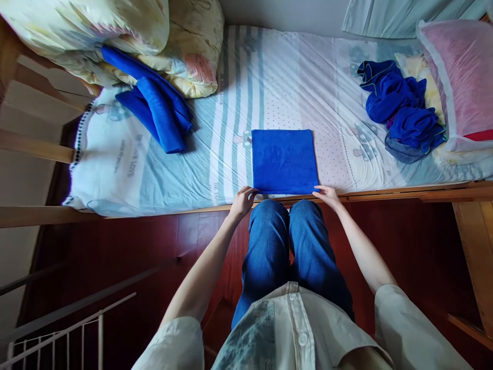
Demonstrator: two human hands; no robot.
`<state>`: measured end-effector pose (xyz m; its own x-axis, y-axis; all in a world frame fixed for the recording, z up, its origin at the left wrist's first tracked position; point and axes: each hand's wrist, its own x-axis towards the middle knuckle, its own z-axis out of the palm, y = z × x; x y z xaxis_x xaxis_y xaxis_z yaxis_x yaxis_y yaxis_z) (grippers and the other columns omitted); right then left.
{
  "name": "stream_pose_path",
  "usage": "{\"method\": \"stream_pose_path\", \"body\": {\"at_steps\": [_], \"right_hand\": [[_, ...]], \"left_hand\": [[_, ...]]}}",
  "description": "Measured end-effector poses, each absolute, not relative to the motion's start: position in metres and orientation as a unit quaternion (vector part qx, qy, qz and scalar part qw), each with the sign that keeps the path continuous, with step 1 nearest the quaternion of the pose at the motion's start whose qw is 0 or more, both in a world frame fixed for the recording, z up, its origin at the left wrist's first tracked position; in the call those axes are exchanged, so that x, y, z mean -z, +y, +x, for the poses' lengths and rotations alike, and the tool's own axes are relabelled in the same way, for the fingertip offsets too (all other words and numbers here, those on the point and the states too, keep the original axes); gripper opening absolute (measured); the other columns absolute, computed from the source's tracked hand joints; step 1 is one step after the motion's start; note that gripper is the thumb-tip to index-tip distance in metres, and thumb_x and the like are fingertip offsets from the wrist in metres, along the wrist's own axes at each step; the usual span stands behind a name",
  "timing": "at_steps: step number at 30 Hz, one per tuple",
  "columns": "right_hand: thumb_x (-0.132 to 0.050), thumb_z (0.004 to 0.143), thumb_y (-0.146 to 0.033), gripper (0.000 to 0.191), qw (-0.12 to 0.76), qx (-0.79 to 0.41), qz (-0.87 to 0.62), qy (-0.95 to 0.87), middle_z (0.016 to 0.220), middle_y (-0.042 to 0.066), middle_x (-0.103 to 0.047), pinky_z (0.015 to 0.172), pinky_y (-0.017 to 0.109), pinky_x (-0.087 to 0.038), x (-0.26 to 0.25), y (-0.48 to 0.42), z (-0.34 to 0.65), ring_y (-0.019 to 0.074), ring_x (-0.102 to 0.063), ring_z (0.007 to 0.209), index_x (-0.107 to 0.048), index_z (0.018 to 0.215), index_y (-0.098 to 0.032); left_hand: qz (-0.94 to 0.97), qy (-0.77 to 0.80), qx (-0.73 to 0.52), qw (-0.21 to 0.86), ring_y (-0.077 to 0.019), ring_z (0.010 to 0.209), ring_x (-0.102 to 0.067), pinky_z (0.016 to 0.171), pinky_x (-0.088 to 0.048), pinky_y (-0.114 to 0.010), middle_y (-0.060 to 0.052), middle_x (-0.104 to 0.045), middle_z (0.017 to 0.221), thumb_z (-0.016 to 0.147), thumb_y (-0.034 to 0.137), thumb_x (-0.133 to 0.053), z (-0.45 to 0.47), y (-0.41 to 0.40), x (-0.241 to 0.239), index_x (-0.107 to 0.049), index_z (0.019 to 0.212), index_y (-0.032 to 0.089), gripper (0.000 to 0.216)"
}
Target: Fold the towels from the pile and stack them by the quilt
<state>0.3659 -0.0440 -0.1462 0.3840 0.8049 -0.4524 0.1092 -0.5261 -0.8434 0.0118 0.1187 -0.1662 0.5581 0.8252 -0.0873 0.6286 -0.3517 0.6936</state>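
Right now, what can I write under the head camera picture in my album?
Left hand and right hand hold the near corners of a flat blue cloth on the bed.

**Head-worn view, forward and steeply down**

One camera looks from head height: shirt (285,334) nearest, at the bottom, then jeans (265,246), then left hand (243,200) and right hand (326,195) near the centre (a wide view, with floor (154,246) on either side). The bed (200,174) lies beyond, the wall (285,15) farthest.

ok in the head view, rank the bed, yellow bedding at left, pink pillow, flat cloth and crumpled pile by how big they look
1. bed
2. yellow bedding
3. pink pillow
4. flat cloth and crumpled pile: too alike to rank
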Motion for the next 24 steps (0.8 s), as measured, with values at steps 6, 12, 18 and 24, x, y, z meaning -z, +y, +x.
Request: {"method": "stream_pose_path", "body": {"at_steps": [6, 12, 18, 24], "right_hand": [[-0.073, 0.07, -0.02, 0.018, 0.336, -0.337, -0.788, -0.39, 0.076, 0.0, -0.059, 0.079, 0.033, -0.055, 0.151, -0.027, 0.366, 0.0167, -0.057, 0.071, -0.079, 0.087, -0.018], [-0.066, 0.079, -0.022, 0.013, 0.375, -0.271, -0.77, -0.44, 0.127, 0.014, -0.07, 0.102, 0.041, -0.056, 0.151, -0.005, 0.365, 0.0284, -0.065, 0.122, -0.073, 0.089, -0.019], [-0.068, 0.087, -0.033, 0.019, 0.385, -0.342, -0.785, -0.344, 0.086, 0.007, -0.075, 0.085, 0.034, -0.058, 0.157, -0.001, 0.365, 0.0221, -0.07, 0.086, -0.067, 0.099, -0.019], [-0.077, 0.082, -0.052, 0.035, 0.402, -0.336, -0.784, -0.333, 0.067, 0.003, -0.067, 0.071, 0.032, -0.055, 0.162, -0.005, 0.368, 0.0195, -0.062, 0.068, -0.064, 0.083, -0.02]], "left_hand": [[0.695, 0.52, -0.218, 0.447, -0.0242, 0.101, -0.072, 0.09, -0.064, -0.039, -0.01, -0.076, 0.107, 0.088, 0.038, -0.06, 0.032, 0.128, 0.163, -0.072, 0.103, 0.019, 0.027], [0.619, 0.549, -0.239, 0.508, -0.0229, 0.088, -0.074, 0.081, -0.062, -0.034, -0.007, -0.073, 0.084, 0.087, 0.041, -0.064, 0.041, 0.137, 0.172, -0.064, 0.1, 0.018, 0.027], [0.63, 0.579, -0.239, 0.459, -0.0219, 0.079, -0.071, 0.077, -0.055, -0.032, -0.004, -0.07, 0.077, 0.088, 0.042, -0.062, 0.041, 0.142, 0.178, -0.063, 0.096, 0.02, 0.023], [0.628, 0.639, -0.211, 0.391, -0.0243, 0.082, -0.071, 0.08, -0.054, -0.033, -0.006, -0.073, 0.079, 0.083, 0.04, -0.065, 0.037, 0.14, 0.175, -0.063, 0.089, 0.02, 0.02]]}}
